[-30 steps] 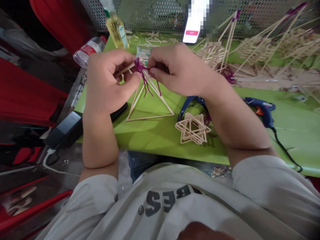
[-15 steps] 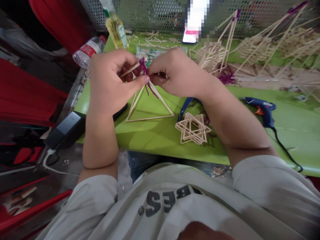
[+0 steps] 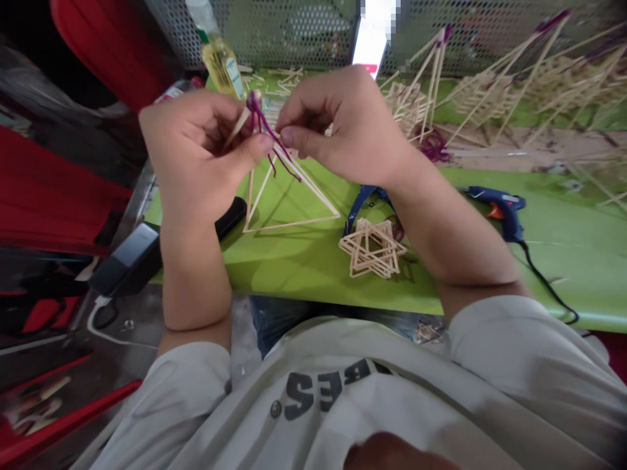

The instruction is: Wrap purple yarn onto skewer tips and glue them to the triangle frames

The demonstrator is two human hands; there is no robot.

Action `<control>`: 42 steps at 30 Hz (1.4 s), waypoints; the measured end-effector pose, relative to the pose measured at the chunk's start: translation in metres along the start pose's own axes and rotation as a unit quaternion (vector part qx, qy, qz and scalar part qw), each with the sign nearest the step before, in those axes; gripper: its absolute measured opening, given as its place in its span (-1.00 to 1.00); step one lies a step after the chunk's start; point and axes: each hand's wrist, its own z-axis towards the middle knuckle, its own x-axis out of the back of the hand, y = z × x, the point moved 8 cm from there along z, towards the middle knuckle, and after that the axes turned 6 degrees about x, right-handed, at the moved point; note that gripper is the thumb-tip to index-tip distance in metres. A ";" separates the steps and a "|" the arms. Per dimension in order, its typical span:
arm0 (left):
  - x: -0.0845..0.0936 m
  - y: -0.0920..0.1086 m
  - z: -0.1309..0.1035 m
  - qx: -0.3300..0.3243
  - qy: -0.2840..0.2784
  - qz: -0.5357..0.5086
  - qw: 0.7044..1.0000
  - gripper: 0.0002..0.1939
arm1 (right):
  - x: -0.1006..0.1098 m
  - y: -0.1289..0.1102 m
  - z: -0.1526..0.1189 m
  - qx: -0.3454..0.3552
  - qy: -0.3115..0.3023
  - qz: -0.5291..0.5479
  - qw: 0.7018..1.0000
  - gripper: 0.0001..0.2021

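A pyramid-like frame of thin wooden sticks (image 3: pixel 294 225) stands on the green table, its top wrapped in purple string (image 3: pixel 254 102). My left hand (image 3: pixel 200 147) is closed around the frame's top, the thumb pressed against the sticks just below the string. Close by on the right, my right hand (image 3: pixel 337 127) is closed, thumb and index finger pinched at the purple string. Two loose string ends hang below my left thumb. A star-shaped stack of sticks (image 3: pixel 373 248) lies to the right of the frame.
A blue glue gun (image 3: pixel 509 212) with a black cord lies on the green table (image 3: pixel 563 274) at right. Several stick structures (image 3: pixel 473 98) stand at the back right. At the back are a yellow liquid bottle (image 3: pixel 223 68) and a lit phone (image 3: pixel 373 39). A power bank (image 3: pixel 128 251) sits at left.
My left hand has moved left with the top of the frame, which now leans left. My right hand has drawn a little apart from it, and the string wrapping shows more clearly.
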 end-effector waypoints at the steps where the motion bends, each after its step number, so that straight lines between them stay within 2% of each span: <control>1: 0.001 -0.001 0.000 -0.008 0.003 -0.008 1.000 -0.47 | 0.001 -0.003 0.000 0.000 0.002 -0.004 1.000 -0.79; 5: -0.006 -0.002 0.005 -0.008 -0.023 -0.036 0.999 -0.41 | 0.009 -0.024 -0.009 -0.013 -0.007 -0.013 1.000 -0.80; 7: -0.013 0.010 0.008 -0.004 -0.037 -0.041 0.998 -0.42 | 0.017 -0.035 -0.018 -0.029 0.001 -0.008 1.000 -0.80; 10: -0.028 0.039 0.010 0.000 -0.056 -0.047 0.997 -0.46 | 0.031 -0.047 -0.035 -0.052 0.029 0.031 0.998 -0.79; 13: -0.050 0.065 0.012 0.004 -0.087 -0.057 0.995 -0.50 | 0.044 -0.052 -0.054 -0.073 0.063 0.071 0.993 -0.81; 18: -0.093 0.086 0.013 -0.011 -0.136 -0.095 0.986 -0.52 | 0.077 -0.061 -0.090 -0.071 0.131 0.126 0.981 -0.84; 22: -0.129 0.098 0.008 0.010 -0.170 -0.081 0.982 -0.63 | 0.091 -0.062 -0.118 -0.090 0.118 0.166 0.975 -0.69; 24: -0.145 0.107 0.004 0.009 -0.179 -0.094 0.979 -0.70 | 0.089 -0.052 -0.131 -0.115 0.103 0.238 0.959 -0.58; 29: -0.179 0.108 -0.006 0.066 -0.244 -0.118 0.960 -0.81 | 0.073 -0.023 -0.157 -0.151 0.112 0.449 0.873 -0.49; 32: -0.187 0.102 -0.009 0.089 -0.257 -0.118 0.955 -0.71 | 0.064 -0.016 -0.165 -0.157 0.123 0.492 0.847 -0.46; 34: -0.188 0.099 -0.011 0.101 -0.252 -0.110 0.956 -0.65 | 0.057 -0.015 -0.168 -0.167 0.129 0.496 0.842 -0.41; 39: -0.186 0.098 -0.021 0.136 -0.268 -0.116 0.947 -0.64 | 0.049 -0.012 -0.177 -0.165 0.160 0.440 0.868 -0.37; 42: -0.177 0.103 -0.019 0.109 -0.246 -0.082 0.960 -0.64 | 0.059 -0.016 -0.181 -0.126 0.181 0.359 0.907 -0.40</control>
